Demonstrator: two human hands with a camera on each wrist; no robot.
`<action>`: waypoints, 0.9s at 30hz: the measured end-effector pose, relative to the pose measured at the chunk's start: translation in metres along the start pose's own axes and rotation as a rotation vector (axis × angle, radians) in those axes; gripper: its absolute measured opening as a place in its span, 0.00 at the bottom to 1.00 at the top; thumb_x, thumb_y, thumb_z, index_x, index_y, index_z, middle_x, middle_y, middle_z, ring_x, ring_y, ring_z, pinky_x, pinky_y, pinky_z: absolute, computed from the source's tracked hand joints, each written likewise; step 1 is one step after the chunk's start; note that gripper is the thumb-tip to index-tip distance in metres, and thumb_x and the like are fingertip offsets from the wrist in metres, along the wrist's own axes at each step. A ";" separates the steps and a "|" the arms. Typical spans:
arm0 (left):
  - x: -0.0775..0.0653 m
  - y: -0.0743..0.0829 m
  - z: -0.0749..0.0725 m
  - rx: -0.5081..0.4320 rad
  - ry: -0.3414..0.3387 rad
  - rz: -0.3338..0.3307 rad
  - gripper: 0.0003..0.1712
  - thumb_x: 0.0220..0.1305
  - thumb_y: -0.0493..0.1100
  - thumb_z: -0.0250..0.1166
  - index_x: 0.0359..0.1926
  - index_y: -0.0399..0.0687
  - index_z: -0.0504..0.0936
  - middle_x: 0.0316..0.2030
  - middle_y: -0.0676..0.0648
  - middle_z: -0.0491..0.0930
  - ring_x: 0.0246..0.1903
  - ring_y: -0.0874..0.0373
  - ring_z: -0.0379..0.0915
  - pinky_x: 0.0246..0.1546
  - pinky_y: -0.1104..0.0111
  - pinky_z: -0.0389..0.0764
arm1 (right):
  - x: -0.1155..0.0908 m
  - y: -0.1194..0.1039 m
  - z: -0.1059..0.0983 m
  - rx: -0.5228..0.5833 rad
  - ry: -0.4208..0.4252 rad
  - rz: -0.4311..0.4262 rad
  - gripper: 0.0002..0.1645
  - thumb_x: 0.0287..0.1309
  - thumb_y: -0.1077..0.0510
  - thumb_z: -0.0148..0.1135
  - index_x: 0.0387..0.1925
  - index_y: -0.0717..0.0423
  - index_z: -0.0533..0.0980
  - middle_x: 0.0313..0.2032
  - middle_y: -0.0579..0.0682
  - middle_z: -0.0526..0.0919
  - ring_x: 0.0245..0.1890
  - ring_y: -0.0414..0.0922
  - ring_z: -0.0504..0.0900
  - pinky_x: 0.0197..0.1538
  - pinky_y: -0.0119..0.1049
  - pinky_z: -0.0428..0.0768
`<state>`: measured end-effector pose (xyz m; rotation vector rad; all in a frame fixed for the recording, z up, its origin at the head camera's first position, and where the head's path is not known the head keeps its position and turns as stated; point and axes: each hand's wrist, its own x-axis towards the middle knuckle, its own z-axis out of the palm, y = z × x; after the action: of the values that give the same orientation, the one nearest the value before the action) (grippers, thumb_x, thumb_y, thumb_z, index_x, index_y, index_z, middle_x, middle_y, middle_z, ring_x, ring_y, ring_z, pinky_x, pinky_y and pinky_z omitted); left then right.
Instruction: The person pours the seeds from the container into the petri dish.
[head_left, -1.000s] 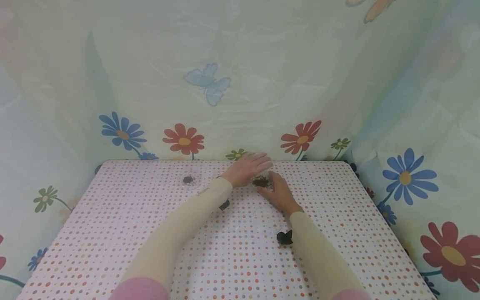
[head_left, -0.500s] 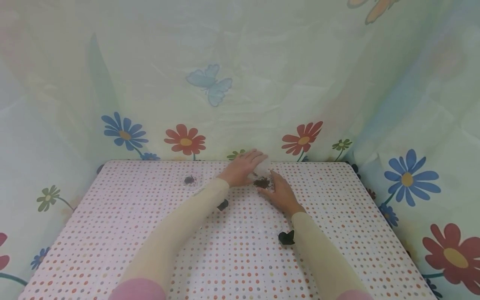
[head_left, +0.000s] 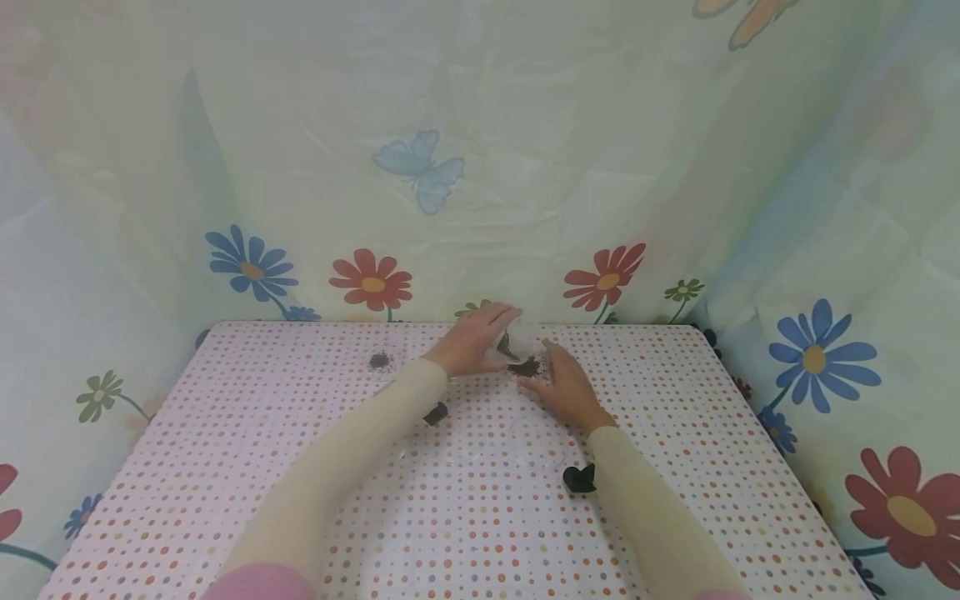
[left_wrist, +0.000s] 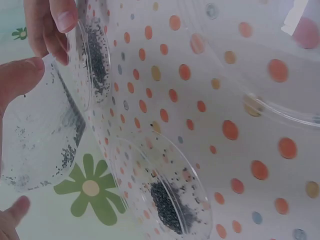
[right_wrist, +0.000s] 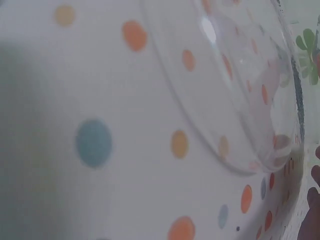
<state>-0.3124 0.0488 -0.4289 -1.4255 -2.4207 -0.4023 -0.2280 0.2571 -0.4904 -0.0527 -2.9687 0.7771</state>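
My left hand [head_left: 471,337] holds a tilted clear container [left_wrist: 42,135] between thumb and fingers, near the table's far edge. Small black seeds cling inside it, with a dark band along one side. Right beside it, a clear petri dish [left_wrist: 92,62] holds a spread of dark seeds [head_left: 527,367]. My right hand [head_left: 572,390] grips this dish at its right side, thumb toward me and fingers behind. In the left wrist view, the right hand's fingertips [left_wrist: 65,20] are at the dish's rim. The right wrist view shows little of that hand, at its right edge.
Left of my hands stands another petri dish [left_wrist: 200,200] with a black seed pile [head_left: 379,360]. Nearer me on the dotted tabletop [head_left: 465,533] lies a clear round dish or lid [right_wrist: 210,115]. A flower-printed sheet [head_left: 480,167] hangs behind the table.
My left hand has shifted left with the container, so more of the container and the seeds inside it show. The right hand stays at the dish, almost unmoved.
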 end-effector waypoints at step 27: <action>-0.039 -0.010 -0.028 -0.120 0.031 -0.115 0.55 0.43 0.60 0.70 0.69 0.64 0.49 0.67 0.54 0.58 0.64 0.55 0.58 0.65 0.58 0.62 | -0.008 -0.010 -0.019 -0.035 -0.005 -0.100 0.58 0.46 0.30 0.59 0.69 0.54 0.49 0.69 0.58 0.53 0.69 0.57 0.51 0.68 0.56 0.53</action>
<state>-0.2998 0.0022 -0.4196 -1.3198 -2.4982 -0.6015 -0.2191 0.2571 -0.4697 0.0951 -2.9628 0.7145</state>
